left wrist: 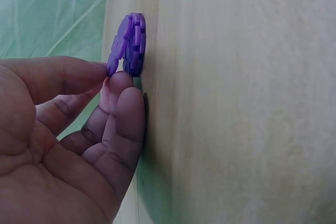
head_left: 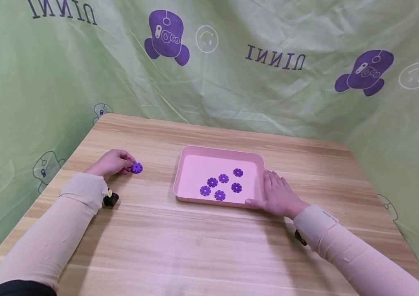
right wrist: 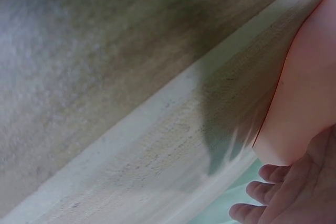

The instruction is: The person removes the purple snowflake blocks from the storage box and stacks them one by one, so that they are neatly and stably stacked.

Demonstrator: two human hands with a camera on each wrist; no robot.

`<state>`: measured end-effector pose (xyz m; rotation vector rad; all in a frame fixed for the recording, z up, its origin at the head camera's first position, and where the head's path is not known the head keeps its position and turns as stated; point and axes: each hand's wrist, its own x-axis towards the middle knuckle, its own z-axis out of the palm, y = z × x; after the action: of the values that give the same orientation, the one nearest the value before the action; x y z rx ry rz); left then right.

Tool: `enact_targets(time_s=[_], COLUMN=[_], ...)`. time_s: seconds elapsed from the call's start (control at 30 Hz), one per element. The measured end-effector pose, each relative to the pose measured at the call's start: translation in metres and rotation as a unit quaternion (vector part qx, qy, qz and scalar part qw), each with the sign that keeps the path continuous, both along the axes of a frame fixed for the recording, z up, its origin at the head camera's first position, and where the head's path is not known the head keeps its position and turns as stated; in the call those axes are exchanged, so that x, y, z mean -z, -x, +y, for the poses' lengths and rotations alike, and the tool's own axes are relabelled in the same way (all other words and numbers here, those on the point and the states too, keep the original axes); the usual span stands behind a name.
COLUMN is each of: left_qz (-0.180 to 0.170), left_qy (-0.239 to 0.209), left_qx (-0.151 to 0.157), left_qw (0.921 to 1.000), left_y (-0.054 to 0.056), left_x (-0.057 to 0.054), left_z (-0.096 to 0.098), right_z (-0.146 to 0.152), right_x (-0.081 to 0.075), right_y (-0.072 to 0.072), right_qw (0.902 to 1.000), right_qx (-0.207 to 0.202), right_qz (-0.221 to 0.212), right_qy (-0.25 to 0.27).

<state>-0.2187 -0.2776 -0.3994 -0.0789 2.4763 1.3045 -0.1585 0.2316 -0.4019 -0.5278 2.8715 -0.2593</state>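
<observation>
My left hand (head_left: pixel 111 163) is at the left of the table, with thumb and finger pinching a thin purple notched disc (left wrist: pixel 118 44). In the left wrist view that disc tilts away from a small stack of similar purple discs (left wrist: pixel 138 45) on the wood, its top edge close to them. A shallow pink tray (head_left: pixel 193 168) lies near the middle of the table. Several purple snowflake-like discs (head_left: pixel 219 195) are spread inside it. My right hand (head_left: pixel 279 196) rests against the tray's right wall, fingers extended, thumb at the near corner.
The wooden table (head_left: pixel 180 250) has rounded far corners. A green printed curtain (head_left: pixel 224 94) hangs behind it and along both sides. Dark wrist cameras, one a black block (head_left: pixel 111 199) under the left cuff, sit low over the wood.
</observation>
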Motion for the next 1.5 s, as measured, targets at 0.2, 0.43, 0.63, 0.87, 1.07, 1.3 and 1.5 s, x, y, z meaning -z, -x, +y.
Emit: enact_targets(time_s=[0.2,0.43,0.63,0.87,1.07,1.3,1.5], left_qz=[0.001,0.002,0.004,0.005,0.053,0.097,0.104], left_qy=[-0.003,-0.009,-0.009,-0.007,0.090,0.205,0.234], left_qx=[-0.003,-0.006,0.000,0.009,0.068,0.120,0.132], left_qw=[1.0000,0.9999,1.0000,0.9999,0.9922,0.9665,0.9577], left_y=[-0.002,-0.001,-0.001,-0.002,-0.004,-0.003,-0.004], left_x=[0.000,0.001,0.002,0.000,-0.003,-0.006,-0.007], left_z=[0.000,-0.001,-0.002,-0.004,0.001,0.020,0.026], right_z=[0.000,-0.002,-0.002,-0.002,-0.001,0.000,-0.002], right_x=[0.000,0.000,-0.001,-0.001,0.001,0.002,0.002], right_y=[0.000,0.000,-0.001,-0.001,0.000,0.002,0.001], right_qw=[1.0000,1.0000,1.0000,1.0000,1.0000,0.9999,0.9999], right_qx=[0.001,0.001,0.004,0.004,0.001,0.002,0.000], right_qz=[0.003,0.001,-0.002,-0.002,0.001,0.010,0.004], right_qy=[0.001,0.001,0.003,0.009,0.009,0.009,0.011])
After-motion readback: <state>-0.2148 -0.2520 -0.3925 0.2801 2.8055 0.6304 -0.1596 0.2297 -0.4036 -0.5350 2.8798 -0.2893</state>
